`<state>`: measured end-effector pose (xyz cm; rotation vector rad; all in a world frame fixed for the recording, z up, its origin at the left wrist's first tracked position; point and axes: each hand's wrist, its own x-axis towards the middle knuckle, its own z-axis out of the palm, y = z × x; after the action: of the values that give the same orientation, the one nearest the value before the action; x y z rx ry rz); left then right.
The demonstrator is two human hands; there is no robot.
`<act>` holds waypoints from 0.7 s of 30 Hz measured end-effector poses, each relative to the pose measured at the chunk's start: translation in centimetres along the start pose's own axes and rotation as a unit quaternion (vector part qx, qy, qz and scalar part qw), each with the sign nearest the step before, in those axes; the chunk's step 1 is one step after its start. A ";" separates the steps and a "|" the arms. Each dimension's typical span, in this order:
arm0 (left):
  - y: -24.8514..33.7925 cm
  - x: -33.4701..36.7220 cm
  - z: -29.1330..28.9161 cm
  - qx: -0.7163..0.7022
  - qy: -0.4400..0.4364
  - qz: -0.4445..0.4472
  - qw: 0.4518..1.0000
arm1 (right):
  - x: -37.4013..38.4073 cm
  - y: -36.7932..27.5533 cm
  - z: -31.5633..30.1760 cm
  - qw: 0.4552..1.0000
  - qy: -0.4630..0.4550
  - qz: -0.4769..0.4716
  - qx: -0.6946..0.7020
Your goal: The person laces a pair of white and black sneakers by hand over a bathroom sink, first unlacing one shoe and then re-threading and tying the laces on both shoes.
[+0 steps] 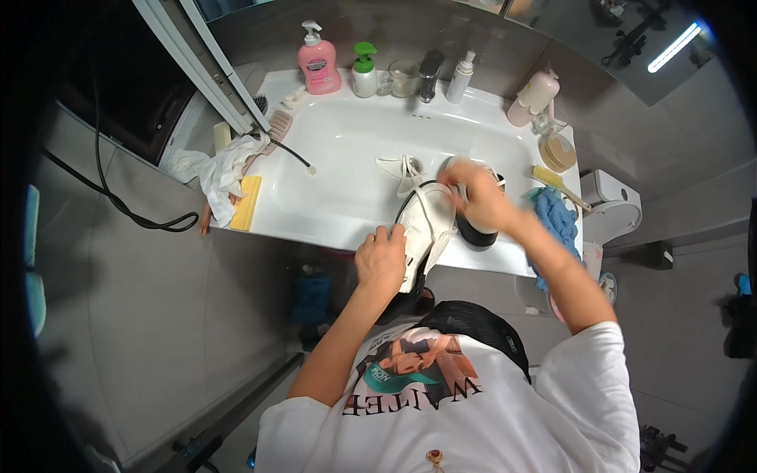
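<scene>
A white shoe (426,217) with a black sole edge lies tilted across the front rim of the white sink (339,134). My left hand (382,258) grips its near left side, fingers closed on the upper. My right hand (479,195), smeared by motion, is over the shoe's right side; what its fingers hold, if anything, does not show. Behind that hand a second shoe, white and black (476,231), rests at the sink's front right, partly hidden. White laces (388,165) lie loosely in the basin by the drain.
Pump bottles, one pink (318,69) and one green-topped (364,75), stand by a glass mug (404,79) and the dark faucet (430,75) along the back. A yellow brush (548,176) and blue cloth (556,217) are right; white cloth (223,177) and yellow sponge (246,205) left.
</scene>
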<state>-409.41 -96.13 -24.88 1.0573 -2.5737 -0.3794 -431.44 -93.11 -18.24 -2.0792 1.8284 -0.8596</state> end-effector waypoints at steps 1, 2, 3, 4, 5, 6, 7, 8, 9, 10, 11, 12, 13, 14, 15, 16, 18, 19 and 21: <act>0.0 0.0 0.0 -0.002 0.002 0.001 1.000 | -1.8 -0.4 1.3 0.999 -0.014 0.014 0.031; 0.1 0.1 0.0 0.002 -0.002 0.000 1.000 | -3.4 -0.3 2.3 0.998 -0.037 0.024 0.044; 0.2 0.2 -0.1 0.009 -0.007 -0.002 1.000 | -4.7 -0.4 3.2 0.997 -0.033 0.055 0.047; 0.1 0.2 -0.2 0.012 -0.009 -0.002 1.000 | -5.4 -0.8 3.7 0.999 -0.025 0.045 0.007; 0.1 0.4 -0.2 0.008 -0.011 -0.001 1.000 | -5.7 -1.0 4.0 0.999 -0.017 0.036 -0.032; 0.1 0.5 -0.2 0.004 -0.014 0.000 1.000 | -5.7 -0.8 4.3 0.999 -0.016 0.037 -0.030; 0.0 0.7 -0.2 0.007 -0.015 0.002 1.000 | -5.7 -0.6 4.7 0.999 -0.016 0.015 -0.049; -0.2 0.8 -0.1 0.020 -0.019 0.004 1.000 | -5.7 -0.6 4.9 0.998 -0.016 -0.007 -0.068; -0.3 0.9 -0.1 0.032 -0.023 0.007 0.999 | -5.8 -0.6 5.0 0.998 -0.013 -0.007 -0.066; 0.1 1.1 -0.5 0.034 -0.024 0.009 0.999 | -5.8 -0.7 5.0 0.998 -0.024 -0.007 -0.059; 0.9 1.4 -1.2 0.033 0.053 0.046 0.997 | -5.9 -0.6 5.0 0.998 -0.037 -0.006 -0.053; 1.7 1.6 -1.7 0.031 0.129 0.083 0.988 | -6.0 -0.6 5.2 0.998 -0.036 -0.004 -0.053; 2.3 1.7 -1.8 0.031 0.128 0.084 0.988 | -6.1 -0.7 5.5 0.996 -0.052 0.061 0.028; 3.1 1.6 -1.8 -0.006 0.062 0.089 0.994 | -6.3 -0.7 5.8 0.984 -0.068 0.126 0.110; 3.8 1.5 -1.6 -0.043 -0.006 0.094 0.995 | -6.4 -0.7 6.0 0.983 -0.066 0.128 0.109; 4.2 1.6 -1.1 -0.038 -0.051 0.070 0.996 | -6.2 -0.7 5.9 0.975 -0.064 0.157 0.144; 4.2 1.8 -0.9 -0.038 -0.086 0.058 0.994 | -6.2 -0.1 6.3 0.956 -0.042 0.196 0.214; 4.2 1.9 -0.8 -0.039 -0.122 0.047 0.991 | -6.0 -0.1 6.0 0.956 -0.041 0.195 0.214; 3.8 1.9 -0.7 -0.048 -0.113 0.070 0.990 | -5.4 -0.1 5.2 0.933 -0.095 0.260 0.229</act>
<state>-412.80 -94.97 -22.46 0.8374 -2.7748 -0.6107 -428.64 -88.94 -23.78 -1.2633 1.7376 -0.8014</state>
